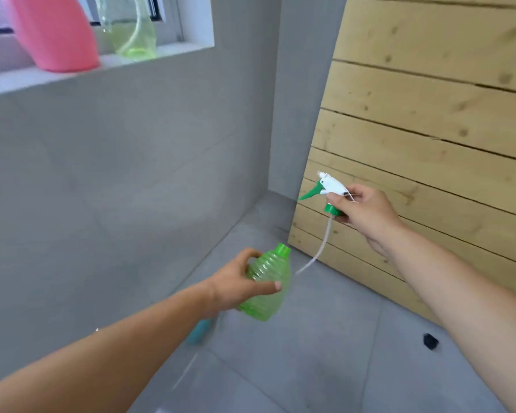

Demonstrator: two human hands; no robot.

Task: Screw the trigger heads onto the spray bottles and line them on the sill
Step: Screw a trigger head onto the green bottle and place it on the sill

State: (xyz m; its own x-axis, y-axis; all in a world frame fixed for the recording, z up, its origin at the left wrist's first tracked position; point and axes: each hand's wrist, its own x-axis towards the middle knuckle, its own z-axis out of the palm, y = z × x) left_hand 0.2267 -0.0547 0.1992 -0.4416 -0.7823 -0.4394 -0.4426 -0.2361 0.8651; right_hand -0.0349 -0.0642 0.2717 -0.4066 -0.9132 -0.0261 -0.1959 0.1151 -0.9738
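My left hand [239, 283] grips a ribbed green bottle [268, 289] with an open neck tilted up and to the right. My right hand [361, 214] holds a white trigger head [331, 186] with a green lever and green collar, up and to the right of the bottle. Its thin dip tube [319, 251] hangs down with its tip just right of the bottle, outside the neck. On the white sill [15, 80] at the top left stand a pink bottle [57, 34] and a clear yellow-green bottle [134, 28]; their tops are out of frame.
A pale blue object [199, 333] lies on the grey tiled floor under my left forearm, blurred. A wooden slatted panel [429, 120] leans against the wall on the right. A small black object [430, 341] sits on the floor near it.
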